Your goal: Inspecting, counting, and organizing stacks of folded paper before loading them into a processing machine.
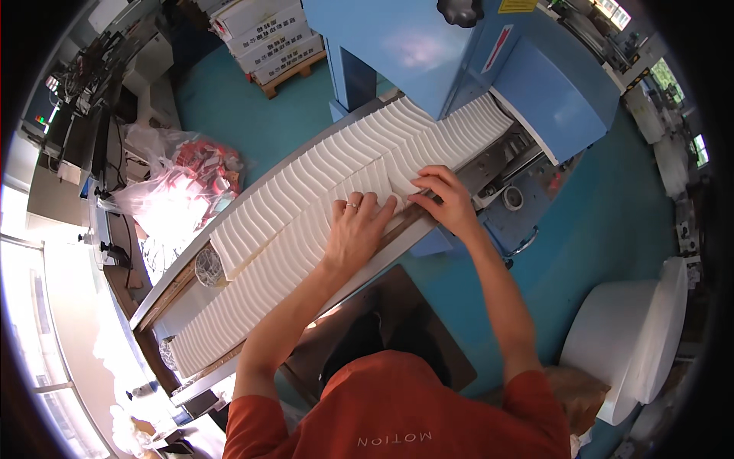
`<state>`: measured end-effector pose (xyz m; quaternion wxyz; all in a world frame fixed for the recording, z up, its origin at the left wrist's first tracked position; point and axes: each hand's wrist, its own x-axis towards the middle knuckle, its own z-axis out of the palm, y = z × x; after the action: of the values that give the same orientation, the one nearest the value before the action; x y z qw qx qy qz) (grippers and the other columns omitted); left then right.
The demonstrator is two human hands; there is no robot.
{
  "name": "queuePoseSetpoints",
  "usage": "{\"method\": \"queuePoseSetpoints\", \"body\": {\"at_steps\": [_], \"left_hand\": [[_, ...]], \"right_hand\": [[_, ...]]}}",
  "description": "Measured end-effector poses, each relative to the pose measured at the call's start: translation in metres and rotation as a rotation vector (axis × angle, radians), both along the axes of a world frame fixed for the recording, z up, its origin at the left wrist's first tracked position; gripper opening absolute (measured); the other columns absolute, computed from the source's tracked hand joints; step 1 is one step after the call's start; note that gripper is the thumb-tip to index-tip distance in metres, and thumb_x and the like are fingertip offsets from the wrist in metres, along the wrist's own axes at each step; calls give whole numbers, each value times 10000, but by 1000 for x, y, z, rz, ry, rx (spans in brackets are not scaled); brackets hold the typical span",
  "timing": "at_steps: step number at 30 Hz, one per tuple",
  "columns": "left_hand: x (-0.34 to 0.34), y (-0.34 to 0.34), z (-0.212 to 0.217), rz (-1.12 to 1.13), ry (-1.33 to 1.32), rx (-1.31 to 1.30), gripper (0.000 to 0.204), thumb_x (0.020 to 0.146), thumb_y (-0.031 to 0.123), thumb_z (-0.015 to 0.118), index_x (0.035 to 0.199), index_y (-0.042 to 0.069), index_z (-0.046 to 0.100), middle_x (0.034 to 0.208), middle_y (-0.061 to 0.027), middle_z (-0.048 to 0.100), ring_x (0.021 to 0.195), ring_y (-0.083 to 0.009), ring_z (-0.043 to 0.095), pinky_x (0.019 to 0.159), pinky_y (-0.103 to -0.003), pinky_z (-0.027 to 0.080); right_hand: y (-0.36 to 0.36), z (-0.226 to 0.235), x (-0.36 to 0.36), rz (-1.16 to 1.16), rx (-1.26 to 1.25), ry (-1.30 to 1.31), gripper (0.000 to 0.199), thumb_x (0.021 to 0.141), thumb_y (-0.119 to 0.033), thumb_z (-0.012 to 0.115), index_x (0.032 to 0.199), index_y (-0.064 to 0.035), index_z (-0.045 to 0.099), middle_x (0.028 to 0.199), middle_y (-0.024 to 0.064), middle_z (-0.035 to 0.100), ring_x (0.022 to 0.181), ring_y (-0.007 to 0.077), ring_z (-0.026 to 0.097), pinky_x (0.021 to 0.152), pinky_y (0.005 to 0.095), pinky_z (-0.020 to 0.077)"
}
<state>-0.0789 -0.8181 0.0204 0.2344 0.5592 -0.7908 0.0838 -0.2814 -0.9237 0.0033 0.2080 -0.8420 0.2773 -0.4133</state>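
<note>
Two long rows of thin white pieces, stacked into wavy ridges, run side by side up a slanted conveyor: a far row (306, 167) and a near row (252, 287). Their material is hard to make out. My left hand (355, 229), a ring on one finger, lies across the near row with its fingers apart and bent, fingertips on the ridges. Beside it, where the near row has a break, my right hand (447, 200) pinches the row's white ridged pieces (399, 182) between thumb and fingers. The pinched edge is partly hidden by the fingers.
The rows run up under a blue machine (390, 46) with a blue side cover (558, 92). A metal rail (390, 256) edges the conveyor on my side. White boxes (267, 38) stand on a pallet behind. A plastic bag of red scraps (202, 172) lies left; a white tub (612, 329) stands right.
</note>
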Motion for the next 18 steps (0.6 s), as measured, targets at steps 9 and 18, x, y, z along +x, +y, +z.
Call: {"method": "queuePoseSetpoints", "body": {"at_steps": [9,18], "left_hand": [[-2,-2,5,17,60,-7,373,810,143,588,1182,170,592,954,-53,522,932,-238,522,763,-392,390],[-8,-3,6,92,127,40,362,760,133,659,1120,146,617,971,-72,520,945,-264,523,767,-400,398]], "right_hand": [[33,-27,30,-356,-430,8,208,791,-13,717,980,4,633,1229,97,601,918,304,591,768,405,459],[50,32,38,-340,-47,-12,260,834,10,656,1061,-7,529,1253,122,542,1008,281,590,814,384,456]]}}
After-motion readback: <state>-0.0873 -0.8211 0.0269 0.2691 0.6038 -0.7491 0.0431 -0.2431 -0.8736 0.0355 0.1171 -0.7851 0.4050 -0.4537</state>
